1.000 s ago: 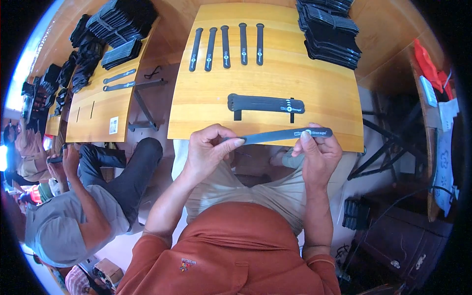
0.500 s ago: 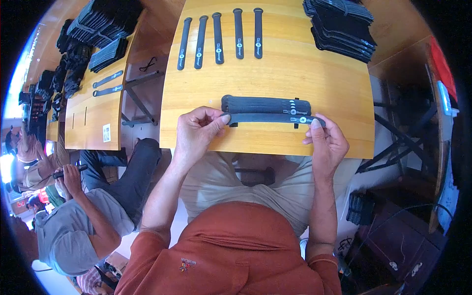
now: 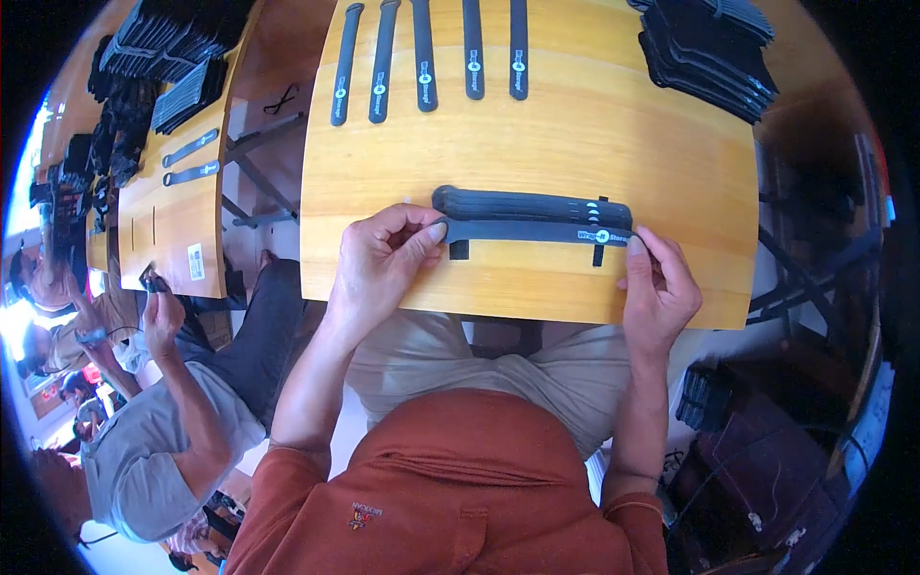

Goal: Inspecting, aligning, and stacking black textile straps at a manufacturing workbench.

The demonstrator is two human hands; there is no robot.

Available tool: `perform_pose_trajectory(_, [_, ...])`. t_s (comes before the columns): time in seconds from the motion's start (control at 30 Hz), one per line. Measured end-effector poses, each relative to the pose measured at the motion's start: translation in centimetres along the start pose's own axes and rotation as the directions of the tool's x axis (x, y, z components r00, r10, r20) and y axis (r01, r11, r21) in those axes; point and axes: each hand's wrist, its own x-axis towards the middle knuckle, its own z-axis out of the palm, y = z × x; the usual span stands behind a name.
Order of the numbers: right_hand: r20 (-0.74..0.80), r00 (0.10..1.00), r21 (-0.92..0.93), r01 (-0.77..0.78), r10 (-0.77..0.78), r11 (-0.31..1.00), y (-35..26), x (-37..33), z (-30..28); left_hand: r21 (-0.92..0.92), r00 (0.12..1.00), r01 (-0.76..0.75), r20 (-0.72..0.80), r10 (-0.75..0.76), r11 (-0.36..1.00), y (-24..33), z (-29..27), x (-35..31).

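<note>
A dark grey strap (image 3: 517,230) with pale printing near one end is held level between my two hands, along the near side of a stack of similar straps (image 3: 508,204). My left hand (image 3: 383,259) pinches its rounded left end between thumb and fingers. At the other end, my right hand (image 3: 661,287) has thumb and fingers closed on the printed tip. Two short black strips stick out toward me from beneath the stack, a left strip (image 3: 460,251) and a right strip (image 3: 599,255). Whether the held strap touches the stack, I cannot tell.
Several single straps (image 3: 425,57) lie in a row at the table's far side. A pile of black straps (image 3: 704,62) stands far right. To the left, a second table (image 3: 144,259) bears strap bundles (image 3: 172,38), and a seated co-worker (image 3: 163,460) has a hand near its edge.
The whole view has shifted, so the table looks nearer. The held strap is straighter and nearer the stack. The co-worker's hands, earlier together on a dark strap, are now apart.
</note>
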Motion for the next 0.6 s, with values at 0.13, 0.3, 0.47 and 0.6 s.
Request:
perform_pose_trajectory(0.13, [-0.007,0.997,-0.045,0.076,-0.076,0.996,-0.09,-0.15,-0.17,-0.063,0.999,0.034,0.043,-0.031,0.997,-0.01,-0.37,-0.11])
perform_pose_trajectory(0.3, [0.027,0.997,-0.060,0.071,-0.069,0.996,-0.08,-0.04,-0.44,-0.057,0.996,0.074,0.048,-0.071,0.996,0.26,-0.47,0.13])
perform_pose_trajectory(0.47, [0.041,0.995,-0.091,0.097,-0.094,0.991,0.15,0.11,-0.39,0.024,0.998,0.060,0.014,-0.061,0.998,-0.13,-0.50,0.33])
perform_pose_trajectory(0.6, [0.049,0.994,-0.084,0.103,-0.100,0.991,0.23,0.14,-0.37,0.095,0.997,0.072,-0.015,-0.071,0.993,0.46,-0.38,0.47])
